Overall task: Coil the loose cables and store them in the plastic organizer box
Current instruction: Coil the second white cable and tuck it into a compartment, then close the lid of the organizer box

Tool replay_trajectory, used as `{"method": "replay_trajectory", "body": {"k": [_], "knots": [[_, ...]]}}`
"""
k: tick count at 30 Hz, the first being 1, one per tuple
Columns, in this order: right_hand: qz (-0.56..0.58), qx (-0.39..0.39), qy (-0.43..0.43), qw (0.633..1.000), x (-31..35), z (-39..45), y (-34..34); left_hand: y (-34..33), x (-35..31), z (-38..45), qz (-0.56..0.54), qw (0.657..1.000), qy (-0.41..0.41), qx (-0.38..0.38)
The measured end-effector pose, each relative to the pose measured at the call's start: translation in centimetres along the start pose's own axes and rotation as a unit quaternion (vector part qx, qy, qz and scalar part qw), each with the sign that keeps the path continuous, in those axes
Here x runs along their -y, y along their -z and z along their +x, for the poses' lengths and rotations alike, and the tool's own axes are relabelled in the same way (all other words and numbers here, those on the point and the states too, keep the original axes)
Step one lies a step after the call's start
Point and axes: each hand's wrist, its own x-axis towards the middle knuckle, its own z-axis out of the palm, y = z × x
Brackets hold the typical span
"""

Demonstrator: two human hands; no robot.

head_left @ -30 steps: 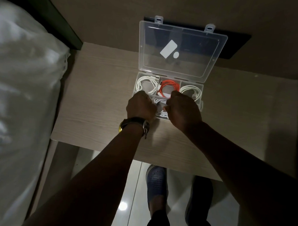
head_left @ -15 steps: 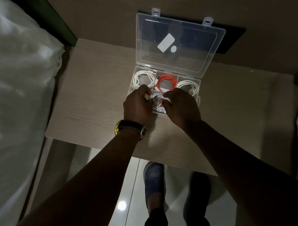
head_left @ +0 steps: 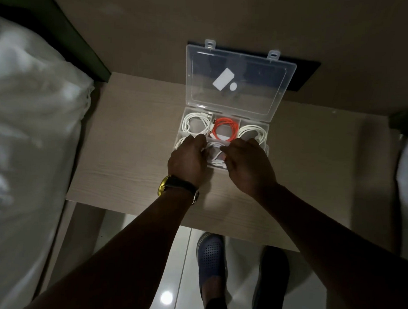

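Note:
The clear plastic organizer box (head_left: 267,127) stands on the wooden table with its lid (head_left: 235,81) propped open at the back. Its back row holds a white coil (head_left: 195,124) on the left, an orange coil (head_left: 223,129) in the middle and another white coil (head_left: 253,131) on the right. My left hand (head_left: 189,158) and my right hand (head_left: 249,165) reach over the front row. The fingertips of both rest on a white cable (head_left: 215,152) lying in the front middle compartment. The other front compartments are mostly hidden by my hands.
The light wooden table (head_left: 133,156) meets a white bed cover (head_left: 32,136) on the left and a wall behind. A dark panel (head_left: 305,77) sits behind the lid. My feet in shoes (head_left: 211,258) stand on the glossy floor below the table's front edge.
My hands have moved slightly apart over the front middle compartment, showing more of the white cable between them. The view has shifted a little.

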Motion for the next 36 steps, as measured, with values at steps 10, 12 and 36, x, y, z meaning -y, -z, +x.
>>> {"method": "replay_trajectory", "body": {"k": [10, 12, 36], "knots": [[0.573, -0.274, -0.351, 0.688, -4.8, 4.2, 7.2, 3.0, 1.5, 4.5, -0.128, 0.982, 0.093, -0.102], [0.599, -0.246, -0.338, 0.683, -4.9, 5.0, 7.9, 4.2, 0.8, 7.4, -0.266, 0.947, 0.164, -0.070], [0.022, -0.156, -0.032, 0.987, -4.8, -5.3, -4.9, 1.8, 9.1, 0.3, -0.032, 0.963, -0.255, 0.076]]}}
